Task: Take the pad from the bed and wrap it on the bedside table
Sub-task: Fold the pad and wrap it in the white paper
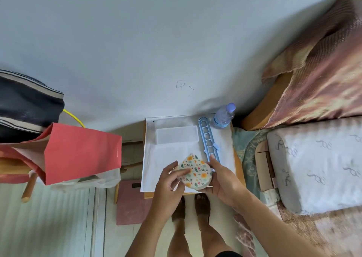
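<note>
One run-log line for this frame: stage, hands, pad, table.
stage: wrapping | left hand: fingers on pad | right hand: grip on pad edge | floral pad: held over bedside table | white sheet: flat beneath

Bare forearms without sleeves, brown open-toed sandals [191, 205] on both feet, a dark garment edge [228, 253] at bottom.

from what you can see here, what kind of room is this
Most likely a bedroom. A bed with a patterned mattress lies on the right, and a small bedside table stands against the wall beside it, holding a water bottle. Both hands hold a floral pad over the table.
</note>
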The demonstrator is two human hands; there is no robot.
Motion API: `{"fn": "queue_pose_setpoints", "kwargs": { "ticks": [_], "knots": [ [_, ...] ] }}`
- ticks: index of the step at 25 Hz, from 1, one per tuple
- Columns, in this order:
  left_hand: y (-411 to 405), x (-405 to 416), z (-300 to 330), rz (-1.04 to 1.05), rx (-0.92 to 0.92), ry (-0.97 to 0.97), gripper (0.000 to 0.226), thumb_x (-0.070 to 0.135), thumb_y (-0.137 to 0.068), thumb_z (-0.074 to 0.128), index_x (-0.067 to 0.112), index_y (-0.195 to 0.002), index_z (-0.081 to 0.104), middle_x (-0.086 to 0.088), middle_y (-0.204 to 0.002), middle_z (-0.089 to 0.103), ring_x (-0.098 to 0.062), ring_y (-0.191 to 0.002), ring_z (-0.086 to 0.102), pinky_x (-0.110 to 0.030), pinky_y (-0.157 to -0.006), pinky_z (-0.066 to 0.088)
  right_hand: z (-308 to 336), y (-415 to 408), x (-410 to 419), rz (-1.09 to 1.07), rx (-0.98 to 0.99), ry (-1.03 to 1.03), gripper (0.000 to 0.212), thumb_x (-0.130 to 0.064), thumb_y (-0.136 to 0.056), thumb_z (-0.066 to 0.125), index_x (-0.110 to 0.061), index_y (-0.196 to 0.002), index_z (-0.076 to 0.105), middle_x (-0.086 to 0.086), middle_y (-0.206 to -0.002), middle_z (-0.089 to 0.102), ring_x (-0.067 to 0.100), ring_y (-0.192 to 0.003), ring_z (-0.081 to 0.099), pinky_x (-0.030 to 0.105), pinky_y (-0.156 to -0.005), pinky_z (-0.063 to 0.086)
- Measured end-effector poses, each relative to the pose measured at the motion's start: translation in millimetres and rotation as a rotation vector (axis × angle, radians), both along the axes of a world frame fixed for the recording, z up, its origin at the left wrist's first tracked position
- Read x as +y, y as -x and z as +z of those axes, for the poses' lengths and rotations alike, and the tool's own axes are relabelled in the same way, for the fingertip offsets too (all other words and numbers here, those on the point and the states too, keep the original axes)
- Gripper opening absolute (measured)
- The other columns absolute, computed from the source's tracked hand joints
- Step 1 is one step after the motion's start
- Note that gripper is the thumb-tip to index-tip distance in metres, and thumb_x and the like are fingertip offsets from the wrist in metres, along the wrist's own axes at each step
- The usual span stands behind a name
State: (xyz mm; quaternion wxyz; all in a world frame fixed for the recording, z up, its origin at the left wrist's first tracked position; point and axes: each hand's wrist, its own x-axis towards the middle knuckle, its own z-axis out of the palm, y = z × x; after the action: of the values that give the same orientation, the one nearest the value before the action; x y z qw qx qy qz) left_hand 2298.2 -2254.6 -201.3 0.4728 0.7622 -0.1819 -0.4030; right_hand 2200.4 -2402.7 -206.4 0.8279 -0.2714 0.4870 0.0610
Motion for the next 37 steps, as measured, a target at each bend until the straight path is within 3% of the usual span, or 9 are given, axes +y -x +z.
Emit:
{"fn": "queue_pose_setpoints", "kwargs": {
  "ticks": [4, 9, 17, 20, 24, 28, 30, 33, 37],
  "knots": [
    [-13.8, -1.7, -19.9, 0.141, 0.138, 0.029, 0.043, 0.003, -0.092, 0.050, 0.043, -0.104, 0.064, 0.025, -0.127, 0.045, 0.004, -0.116, 0.050, -0.005, -0.076, 0.050, -24.4, -4.6, 4.6, 0.022, 0.036, 0.119, 0.016, -0.013, -0.086, 0.065, -0.010, -0.102, 0.062, 0.010, -0.100, 0.071, 0.026, -0.089, 0.072, 0.037, -0.068, 0.062],
    [-29.5, -22.4, -87.0, 0.451, 0.545, -0.161, 0.043, 0.004, -0.084, 0.067, 0.017, -0.119, 0.048, -0.012, -0.114, 0.062, -0.021, -0.091, 0.065, -0.026, -0.066, 0.058, -84.3, -30.4, 15.8, -0.125, 0.230, 0.140, 0.012, -0.004, -0.086, 0.063, -0.006, -0.097, 0.060, 0.012, -0.092, 0.069, 0.025, -0.080, 0.070, 0.032, -0.056, 0.061],
    [-62.9, -30.8, -191.8, 0.141, 0.220, -0.360, 0.039, 0.009, -0.094, 0.051, 0.008, -0.132, 0.047, -0.014, -0.132, 0.057, -0.029, -0.118, 0.057, -0.035, -0.091, 0.053, -203.2, -62.1, 27.1, 0.133, 0.516, 0.366, 0.010, -0.014, -0.080, 0.072, -0.009, -0.081, 0.063, 0.011, -0.083, 0.068, 0.022, -0.069, 0.064, 0.028, -0.057, 0.053],
    [-72.0, -27.5, -208.7, 0.057, 0.134, -0.416, 0.047, 0.016, -0.095, 0.050, 0.013, -0.140, 0.036, -0.011, -0.133, 0.054, -0.028, -0.121, 0.055, -0.032, -0.088, 0.052, -219.8, -70.8, 31.4, 0.476, 0.579, 0.673, 0.021, -0.029, -0.083, 0.066, -0.013, -0.072, 0.060, 0.002, -0.068, 0.062, 0.016, -0.058, 0.055, 0.030, -0.055, 0.045],
    [-79.5, -20.5, -222.5, 0.053, 0.094, -0.407, 0.043, 0.018, -0.095, 0.050, 0.013, -0.137, 0.040, -0.011, -0.127, 0.058, -0.026, -0.117, 0.056, -0.015, -0.070, 0.048, -222.5, -73.9, 16.9, 1.272, 0.593, 1.188, 0.030, -0.036, -0.094, 0.046, -0.011, -0.093, 0.062, 0.004, -0.081, 0.065, 0.022, -0.081, 0.065, 0.031, -0.064, 0.045],
    [-101.8, -24.9, -226.5, 0.201, 0.121, -0.355, 0.040, 0.018, -0.093, 0.054, 0.013, -0.132, 0.045, -0.012, -0.127, 0.059, -0.027, -0.115, 0.057, -0.030, -0.085, 0.050, -206.6, -91.6, -16.3, 1.153, 0.312, 1.889, 0.024, -0.032, -0.074, 0.077, -0.012, -0.080, 0.067, 0.005, -0.076, 0.070, 0.022, -0.071, 0.068, 0.032, -0.057, 0.054],
    [-111.5, -28.9, -228.0, 0.298, 0.200, -0.302, 0.042, 0.019, -0.092, 0.057, 0.013, -0.131, 0.045, -0.015, -0.128, 0.058, -0.031, -0.113, 0.058, -0.046, -0.097, 0.050, -204.4, -109.9, -29.2, 1.131, 0.040, 2.130, 0.044, -0.030, -0.062, 0.085, -0.013, -0.098, 0.068, 0.009, -0.101, 0.072, 0.026, -0.092, 0.069, 0.037, -0.070, 0.059],
    [-117.6, -31.2, -232.2, 0.371, 0.248, -0.271, 0.043, 0.017, -0.090, 0.060, 0.012, -0.130, 0.045, -0.016, -0.127, 0.057, -0.031, -0.111, 0.060, -0.045, -0.096, 0.052, -215.3, -143.1, -43.3, 1.500, 0.046, 1.913, 0.082, -0.035, -0.080, 0.068, -0.017, -0.145, 0.021, 0.015, -0.157, 0.016, 0.032, -0.143, 0.017, 0.053, -0.113, 0.024],
    [-115.2, -31.2, -233.6, 0.432, 0.379, -0.194, 0.049, 0.013, -0.087, 0.064, 0.011, -0.132, 0.044, -0.016, -0.126, 0.058, -0.027, -0.103, 0.064, -0.029, -0.077, 0.054, -229.0, -169.7, -52.3, 1.592, 0.249, 1.778, 0.094, -0.038, -0.083, 0.064, -0.025, -0.147, -0.003, 0.018, -0.157, 0.002, 0.037, -0.144, 0.005, 0.062, -0.113, 0.013]
  ]
}}
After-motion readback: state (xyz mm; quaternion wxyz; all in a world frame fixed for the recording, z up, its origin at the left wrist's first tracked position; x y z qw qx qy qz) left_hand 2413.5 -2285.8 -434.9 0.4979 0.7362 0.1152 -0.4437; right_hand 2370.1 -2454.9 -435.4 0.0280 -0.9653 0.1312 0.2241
